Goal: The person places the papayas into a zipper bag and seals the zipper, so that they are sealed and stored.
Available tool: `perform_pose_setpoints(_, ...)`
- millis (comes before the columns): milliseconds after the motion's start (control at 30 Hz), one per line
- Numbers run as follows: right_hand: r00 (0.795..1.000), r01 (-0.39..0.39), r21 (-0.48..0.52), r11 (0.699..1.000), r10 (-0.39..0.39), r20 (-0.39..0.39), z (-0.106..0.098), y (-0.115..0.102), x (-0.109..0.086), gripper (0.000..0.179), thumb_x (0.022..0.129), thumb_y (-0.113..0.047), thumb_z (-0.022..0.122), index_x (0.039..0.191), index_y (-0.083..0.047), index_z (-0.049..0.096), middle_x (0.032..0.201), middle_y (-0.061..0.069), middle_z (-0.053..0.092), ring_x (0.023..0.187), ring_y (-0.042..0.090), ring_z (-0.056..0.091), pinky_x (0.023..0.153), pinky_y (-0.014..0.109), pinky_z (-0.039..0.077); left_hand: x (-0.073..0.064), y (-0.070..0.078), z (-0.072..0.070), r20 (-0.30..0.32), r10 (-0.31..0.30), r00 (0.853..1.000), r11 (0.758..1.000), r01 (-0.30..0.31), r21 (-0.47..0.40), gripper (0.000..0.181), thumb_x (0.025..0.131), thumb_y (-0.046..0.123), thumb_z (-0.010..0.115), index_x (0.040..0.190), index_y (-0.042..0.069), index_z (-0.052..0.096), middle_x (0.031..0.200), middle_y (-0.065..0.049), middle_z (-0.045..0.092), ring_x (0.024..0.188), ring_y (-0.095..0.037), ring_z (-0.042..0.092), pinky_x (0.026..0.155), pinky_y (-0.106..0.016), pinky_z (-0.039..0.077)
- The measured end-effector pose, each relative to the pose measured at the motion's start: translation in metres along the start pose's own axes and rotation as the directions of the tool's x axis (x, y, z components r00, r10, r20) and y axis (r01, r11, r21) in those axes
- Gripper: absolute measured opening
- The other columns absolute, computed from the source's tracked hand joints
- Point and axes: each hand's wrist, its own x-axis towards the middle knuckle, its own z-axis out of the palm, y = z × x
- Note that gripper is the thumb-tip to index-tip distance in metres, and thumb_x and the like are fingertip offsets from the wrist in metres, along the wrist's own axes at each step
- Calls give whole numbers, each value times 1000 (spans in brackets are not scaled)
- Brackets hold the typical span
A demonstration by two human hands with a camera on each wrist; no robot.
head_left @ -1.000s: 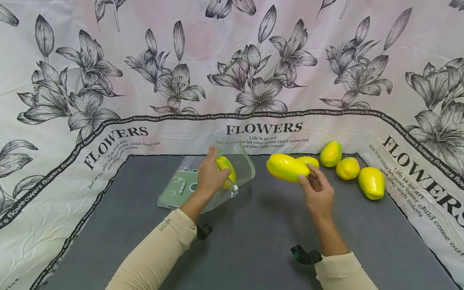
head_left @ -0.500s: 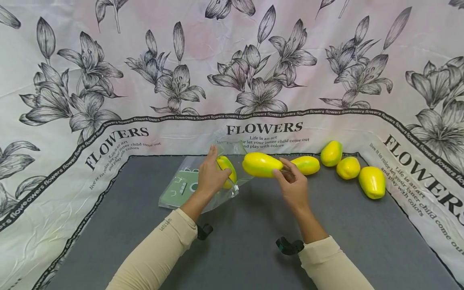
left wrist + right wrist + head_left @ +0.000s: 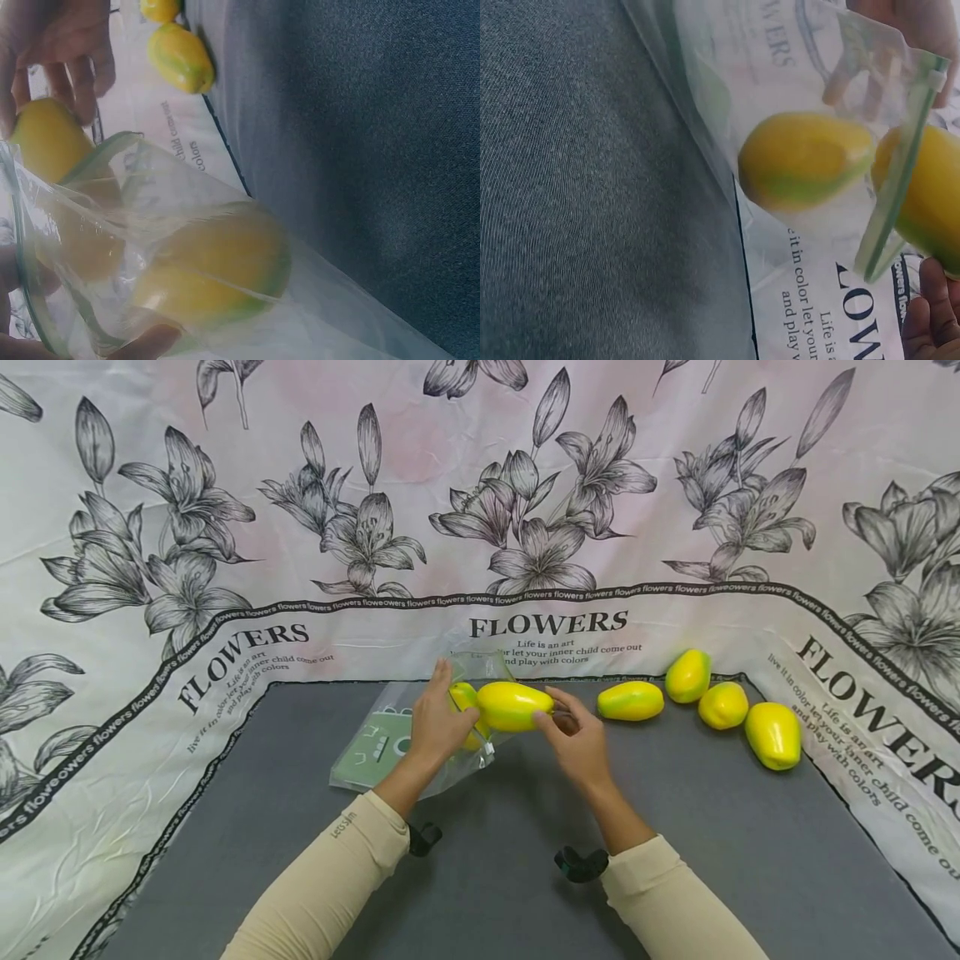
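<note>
My left hand (image 3: pixel 442 718) grips a clear zip bag (image 3: pixel 371 756) with a green print near its mouth. One yellow mango-like fruit (image 3: pixel 802 161) lies inside the bag, seen through the plastic. Between its fingertips and thumb, my right hand (image 3: pixel 581 739) holds the end of another yellow mango-like fruit (image 3: pixel 513 706). That held fruit lies level, and its far end is inside the bag's mouth in the left wrist view. In the right wrist view the green zip strip (image 3: pixel 896 195) crosses in front of it. The fruit in the bag is partly hidden behind the held one in the head view.
Several more yellow fruits stand at the back right of the grey table (image 3: pixel 495 877): one long fruit (image 3: pixel 630 702) nearest the bag, and an outermost fruit (image 3: pixel 772 737) by the cloth edge. A flower-printed cloth (image 3: pixel 390 643) rises behind the table.
My right hand has carried its fruit leftward from beside the bag into the bag's mouth. My left hand and the bag have stayed nearly still.
</note>
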Motion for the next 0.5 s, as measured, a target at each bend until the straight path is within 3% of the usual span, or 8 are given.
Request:
perform_pose_setpoints(100, 1000, -6, -22, 1000, 6, 12, 4, 3, 2, 43, 91, -20, 69, 132, -10, 59, 116, 13, 61, 97, 25, 64, 77, 28, 53, 0, 1, 0, -5, 11, 1000, 1000, -11, 13, 81, 74, 11, 64, 147, 0, 33, 155, -9, 24, 133, -32, 37, 52, -30, 38)
perform_pose_setpoints(300, 999, -18, -28, 999, 19, 31, 12, 3, 3, 44, 90, -24, 70, 131, -11, 61, 114, 11, 62, 95, 26, 65, 77, 34, 54, 1, 2, -2, -5, 21, 1000, 1000, -21, 15, 81, 72, 10, 61, 147, 0, 33, 155, -9, 24, 131, -32, 39, 51, -30, 34)
perform_pose_setpoints(500, 998, -18, -63, 998, 22, 58, 18, 3, 5, 46, 89, -24, 71, 131, -8, 61, 113, 12, 63, 92, 28, 65, 74, 33, 55, 1, 5, -6, 7, 7, 1000, 1000, -7, 15, 85, 71, 10, 63, 149, 2, 31, 157, -6, 21, 133, -33, 36, 60, -34, 41)
